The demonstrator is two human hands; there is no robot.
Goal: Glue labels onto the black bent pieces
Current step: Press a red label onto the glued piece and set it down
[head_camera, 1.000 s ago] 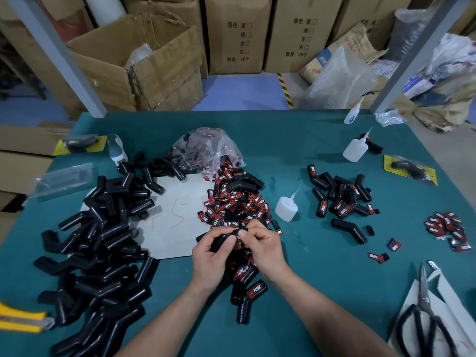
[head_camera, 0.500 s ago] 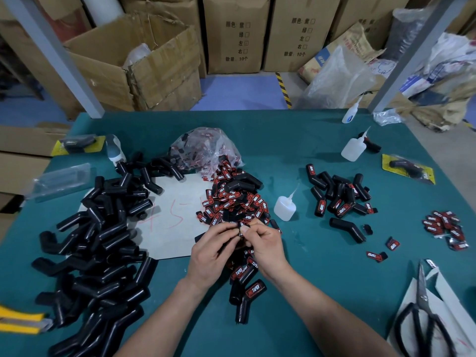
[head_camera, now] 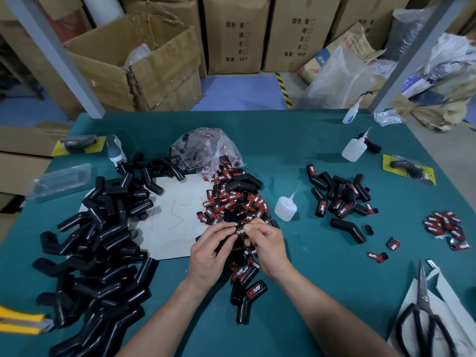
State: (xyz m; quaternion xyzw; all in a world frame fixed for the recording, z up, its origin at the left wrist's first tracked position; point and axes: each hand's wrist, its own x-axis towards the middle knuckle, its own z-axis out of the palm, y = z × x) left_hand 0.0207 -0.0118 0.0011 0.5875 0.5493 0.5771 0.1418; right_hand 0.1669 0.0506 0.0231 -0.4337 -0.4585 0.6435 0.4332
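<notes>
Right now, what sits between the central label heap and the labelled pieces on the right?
A white glue bottle, upright on the green table; head view.

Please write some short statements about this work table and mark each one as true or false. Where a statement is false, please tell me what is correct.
1. The left hand and the right hand pinch one label between them. True.
2. The scissors lie at the far left of the table. False: they lie at the near right, on white paper.
3. No hand touches the glue bottle just right of the label heap. True.
4. The big pile of black bent pieces on the left carries red labels. False: none shows there; the labelled pieces lie in a smaller group on the right.
</notes>
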